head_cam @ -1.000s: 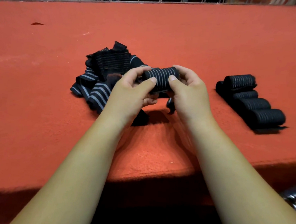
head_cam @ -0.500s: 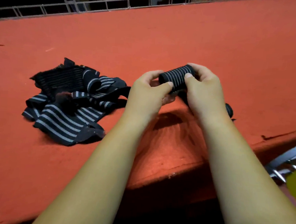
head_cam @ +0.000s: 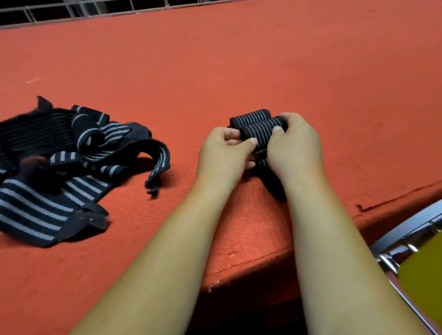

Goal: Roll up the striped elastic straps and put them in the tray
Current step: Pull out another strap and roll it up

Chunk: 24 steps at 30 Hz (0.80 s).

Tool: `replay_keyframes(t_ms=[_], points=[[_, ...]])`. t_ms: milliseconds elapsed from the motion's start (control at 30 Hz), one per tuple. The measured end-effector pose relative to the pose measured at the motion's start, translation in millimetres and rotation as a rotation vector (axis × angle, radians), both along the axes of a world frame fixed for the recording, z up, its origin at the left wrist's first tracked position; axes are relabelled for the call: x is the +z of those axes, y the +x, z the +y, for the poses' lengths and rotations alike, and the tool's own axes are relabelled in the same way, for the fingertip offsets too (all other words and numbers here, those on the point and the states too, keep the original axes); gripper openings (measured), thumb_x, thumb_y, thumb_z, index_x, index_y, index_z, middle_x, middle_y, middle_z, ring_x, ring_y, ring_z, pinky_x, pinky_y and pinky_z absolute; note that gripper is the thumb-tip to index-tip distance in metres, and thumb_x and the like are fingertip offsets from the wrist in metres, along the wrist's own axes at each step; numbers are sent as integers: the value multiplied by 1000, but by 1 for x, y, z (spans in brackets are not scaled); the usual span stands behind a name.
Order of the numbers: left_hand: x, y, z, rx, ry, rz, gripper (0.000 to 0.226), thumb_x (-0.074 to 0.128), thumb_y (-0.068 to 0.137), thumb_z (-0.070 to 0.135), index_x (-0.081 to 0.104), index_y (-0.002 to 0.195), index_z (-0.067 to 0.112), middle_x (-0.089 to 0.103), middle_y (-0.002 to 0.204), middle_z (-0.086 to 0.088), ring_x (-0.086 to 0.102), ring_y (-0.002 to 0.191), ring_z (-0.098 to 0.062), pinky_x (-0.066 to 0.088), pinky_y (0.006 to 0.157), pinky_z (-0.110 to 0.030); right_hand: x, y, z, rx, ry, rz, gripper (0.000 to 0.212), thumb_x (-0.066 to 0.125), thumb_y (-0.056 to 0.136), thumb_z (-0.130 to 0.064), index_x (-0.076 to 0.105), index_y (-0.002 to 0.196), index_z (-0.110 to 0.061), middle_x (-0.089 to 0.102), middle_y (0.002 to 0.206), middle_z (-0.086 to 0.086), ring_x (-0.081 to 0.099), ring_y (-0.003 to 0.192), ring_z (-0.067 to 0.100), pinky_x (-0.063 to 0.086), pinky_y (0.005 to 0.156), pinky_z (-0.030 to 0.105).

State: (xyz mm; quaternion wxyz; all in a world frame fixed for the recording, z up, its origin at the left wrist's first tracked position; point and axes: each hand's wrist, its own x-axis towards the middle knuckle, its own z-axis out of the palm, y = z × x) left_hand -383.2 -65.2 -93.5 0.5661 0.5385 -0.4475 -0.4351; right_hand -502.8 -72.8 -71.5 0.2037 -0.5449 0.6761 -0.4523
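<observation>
You hold the rolled strap (head_cam: 262, 132) with both hands, a little right of the centre of the frame, low over the red tabletop (head_cam: 247, 65). The grip of your left hand (head_cam: 223, 154) pinches its left end between thumb and fingers. The grip of your right hand (head_cam: 293, 146) is curled around its right end. Just behind it lies a second roll (head_cam: 250, 117), touching it or almost. More dark rolls seem to lie under your wrists, but your hands hide them, and I cannot tell if a tray is below.

What could go wrong, in my judgement: the strap is elastic, so if you loosen one grip before the roll sits firmly, the outer end can spring open and the roll will unwind. If you press down too strongly, you may push the second roll out of line. The near edge of the tabletop is close, so an escaped roll could fall off.

The long axis of the roll runs from lower left to upper right, parallel to the second roll. Its pale stripes go around it, across this axis. The loose straps (head_cam: 59, 162) lie at the left of the frame.
</observation>
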Motion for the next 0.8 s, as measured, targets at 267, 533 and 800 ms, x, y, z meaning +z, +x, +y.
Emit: replay_keyframes(t_ms=[267, 533, 800], points=[[-11, 2, 1, 47, -10, -13, 30, 81, 95, 8, 67, 121, 4, 75, 103, -8, 75, 76, -16, 63, 67, -30, -7, 0, -4, -27, 11, 77, 41, 52, 109, -18, 60, 149, -18, 66, 146, 6, 58, 137, 29, 45, 113, 38], [-3, 6, 7, 39, -2, -7, 35, 76, 100, 13, 66, 132, 2, 79, 104, -12, 79, 77, -19, 68, 80, -42, 1, 9, 3, -123, -198, -89, 40, 53, 98, -7, 69, 133, -17, 69, 136, 0, 61, 127, 16, 37, 95, 15], [35, 44, 34, 56, -37, -27, 19, 58, 104, -2, 69, 120, 2, 73, 99, -11, 75, 73, -18, 67, 74, -37, 20, 56, 23, 21, -316, -228, 32, 53, 92, -7, 76, 108, -21, 75, 110, -7, 66, 105, 10, 50, 96, 27]])
